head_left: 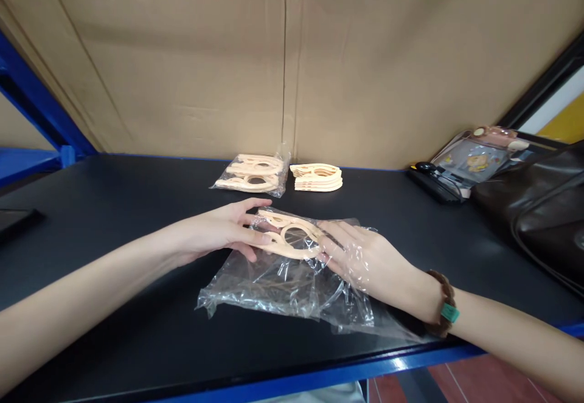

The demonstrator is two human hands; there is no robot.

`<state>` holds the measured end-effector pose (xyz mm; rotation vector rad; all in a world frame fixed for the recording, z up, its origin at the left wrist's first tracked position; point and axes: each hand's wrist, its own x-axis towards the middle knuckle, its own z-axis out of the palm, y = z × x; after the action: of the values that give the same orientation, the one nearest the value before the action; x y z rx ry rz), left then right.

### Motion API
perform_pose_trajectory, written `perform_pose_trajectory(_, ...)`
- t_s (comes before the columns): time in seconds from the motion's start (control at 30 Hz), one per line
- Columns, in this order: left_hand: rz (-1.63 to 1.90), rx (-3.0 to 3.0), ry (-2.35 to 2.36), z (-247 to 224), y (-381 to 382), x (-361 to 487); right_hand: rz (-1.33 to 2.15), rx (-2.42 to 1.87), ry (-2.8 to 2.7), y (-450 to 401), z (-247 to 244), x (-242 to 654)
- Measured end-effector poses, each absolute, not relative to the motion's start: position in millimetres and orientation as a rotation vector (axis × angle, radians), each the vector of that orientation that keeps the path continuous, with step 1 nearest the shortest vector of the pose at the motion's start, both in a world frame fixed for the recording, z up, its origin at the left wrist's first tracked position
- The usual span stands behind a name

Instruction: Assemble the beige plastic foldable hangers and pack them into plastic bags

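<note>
Near the table's middle, a beige folding hanger point(294, 251), folded up, is held between my two hands. My left hand point(228, 227) grips its left end, with the thumb on top and the other fingers behind and below. My right hand point(360, 254) is inside a clear plastic bag point(278, 296) and pinches the hanger's right end through or under the film; which one I cannot tell. The bag's crinkled film spreads over the black table toward me. Some of my right fingertips are hidden by the hanger.
Beyond my hands lie bagged folding hangers point(255, 175) and, right of them, a bare stack of folding hangers point(317, 178). A dark leather bag point(538, 202) and a clear pouch point(474, 160) sit at the right. Cardboard point(191, 75) walls the back; a blue rail point(319, 375) edges the front.
</note>
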<state>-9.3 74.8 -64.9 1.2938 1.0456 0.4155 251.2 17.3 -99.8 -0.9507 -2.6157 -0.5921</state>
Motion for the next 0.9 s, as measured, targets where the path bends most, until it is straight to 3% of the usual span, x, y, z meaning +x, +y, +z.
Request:
perform_pose_trajectory(0.5, 0.518, 1.313, 1.084, -68.6, 67.7, -0.5, -0.773, -1.042, -2.533, 15.0, -100.6, 250.0)
perform_pose_trajectory(0.9, 0.155, 1.862, 1.238, -67.5, 75.0, -18.5, -0.637, -1.008, -2.534, 18.1, -97.9, 250.3)
